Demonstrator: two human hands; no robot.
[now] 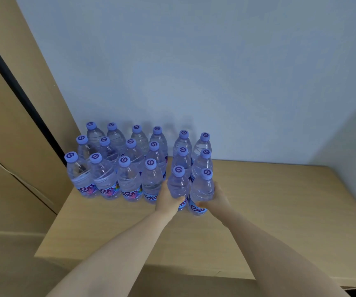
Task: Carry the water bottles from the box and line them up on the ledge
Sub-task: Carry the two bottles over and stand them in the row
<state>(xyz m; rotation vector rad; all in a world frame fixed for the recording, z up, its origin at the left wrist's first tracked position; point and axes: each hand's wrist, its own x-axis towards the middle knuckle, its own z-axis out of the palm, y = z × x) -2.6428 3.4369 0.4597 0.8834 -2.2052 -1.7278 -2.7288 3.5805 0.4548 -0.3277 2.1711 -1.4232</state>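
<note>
Forearms reach in from the bottom edge over the tan wooden ledge point(269, 211), and both hands are wrapped around bottles at the near end of the group. The left hand point(167, 200) grips one clear water bottle point(178, 185) with a purple cap, thumb curled across its front; the right hand point(216, 199) grips its neighbour point(201, 189) just to the right, fingers round the far side. Both held bottles stand upright with their bases at the ledge surface, touching or nearly touching each other. Directly behind them two more pairs continue the same two columns point(193, 151) toward the wall. Just left of the left hand stands a tight block of twelve bottles point(117, 161), four across and three deep, its nearest corner bottle touching the back of that hand. A pale blue wall point(194, 71) rises behind the rear row. Cardboard-coloured panels point(12, 125) with a dark seam stand along the left side, close beside the block.
</note>
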